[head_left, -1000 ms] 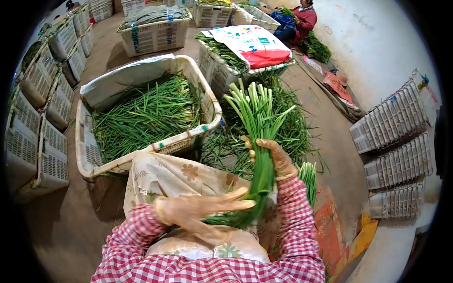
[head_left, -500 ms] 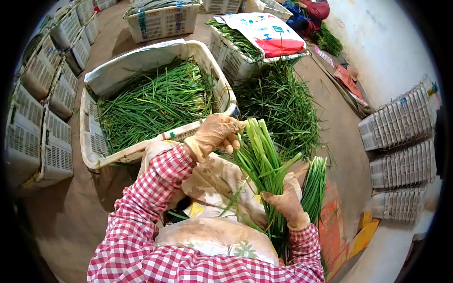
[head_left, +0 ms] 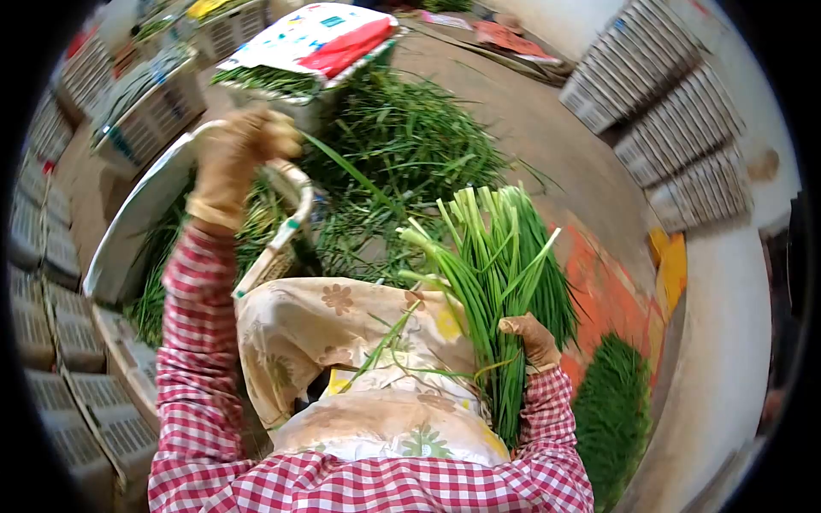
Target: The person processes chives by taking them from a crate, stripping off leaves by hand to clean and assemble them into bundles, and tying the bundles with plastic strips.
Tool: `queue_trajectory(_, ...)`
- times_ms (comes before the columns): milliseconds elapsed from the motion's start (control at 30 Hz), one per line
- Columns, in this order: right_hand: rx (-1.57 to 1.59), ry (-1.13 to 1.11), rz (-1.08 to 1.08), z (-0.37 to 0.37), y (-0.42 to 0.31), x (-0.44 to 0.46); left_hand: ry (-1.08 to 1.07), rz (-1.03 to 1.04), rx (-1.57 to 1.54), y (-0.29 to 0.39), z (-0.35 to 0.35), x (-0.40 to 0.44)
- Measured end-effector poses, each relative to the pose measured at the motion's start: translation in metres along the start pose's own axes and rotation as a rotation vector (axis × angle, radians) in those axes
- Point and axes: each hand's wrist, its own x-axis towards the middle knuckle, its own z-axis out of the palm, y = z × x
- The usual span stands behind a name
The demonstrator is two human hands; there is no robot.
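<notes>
My right hand [head_left: 532, 340], in a soiled tan glove, is closed round a bunch of garlic chives [head_left: 492, 282] at the right side of my lap. The pale cut ends point up and away from me. My left hand [head_left: 239, 154], gloved too and slightly blurred, is raised over the near corner of the white crate [head_left: 295, 192] of chives. A single long green leaf [head_left: 355, 175] runs from its pinched fingers toward the heap. Loose leaves [head_left: 385, 342] lie across my flowered apron [head_left: 342, 303].
A large heap of green leaves [head_left: 419, 145] lies on the floor ahead, beside a crate topped with a white and red sack [head_left: 316, 38]. More chives [head_left: 611, 410] lie on the right by an orange sheet [head_left: 590, 291]. Stacked crates [head_left: 633, 64] stand along the wall.
My left hand has moved up and left, away from the bunch, with a leaf trailing from it. My right hand keeps its hold on the chives. The view has turned to the right.
</notes>
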Motion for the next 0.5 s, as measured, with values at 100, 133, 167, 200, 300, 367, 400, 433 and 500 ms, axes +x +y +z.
queue_trajectory(100,0.139,0.268,-0.118,0.012,0.001,-0.039,0.302,0.161,-0.081,0.03,-0.031,0.056)
queue_trajectory(133,0.398,0.287,0.001,0.024,-0.014,-0.047,0.28,0.22,0.063,0.038,-0.032,0.066)
queue_trajectory(167,0.656,0.296,0.116,0.039,-0.033,-0.052,0.264,0.282,0.206,0.041,-0.038,0.074)
queue_trajectory(200,0.775,0.246,0.106,0.052,-0.058,-0.058,0.053,0.4,0.467,0.025,-0.054,0.092)
queue_trajectory(300,0.636,0.381,0.08,0.041,-0.019,-0.061,-0.093,-0.311,0.133,-0.033,0.008,0.053)
queue_trajectory(367,0.471,0.381,-0.005,0.032,-0.007,-0.067,-0.356,-0.717,0.179,-0.074,0.052,0.004)
queue_trajectory(400,0.257,0.38,0.007,0.035,-0.014,-0.067,-0.619,-0.727,-0.176,-0.085,0.072,-0.036)
queue_trajectory(433,0.252,0.466,-0.042,0.054,-0.045,-0.062,-1.054,-0.404,0.578,-0.08,0.099,-0.053)
queue_trajectory(500,0.241,0.533,-0.084,0.074,-0.086,-0.055,-1.001,-0.473,0.109,-0.122,0.131,-0.093)
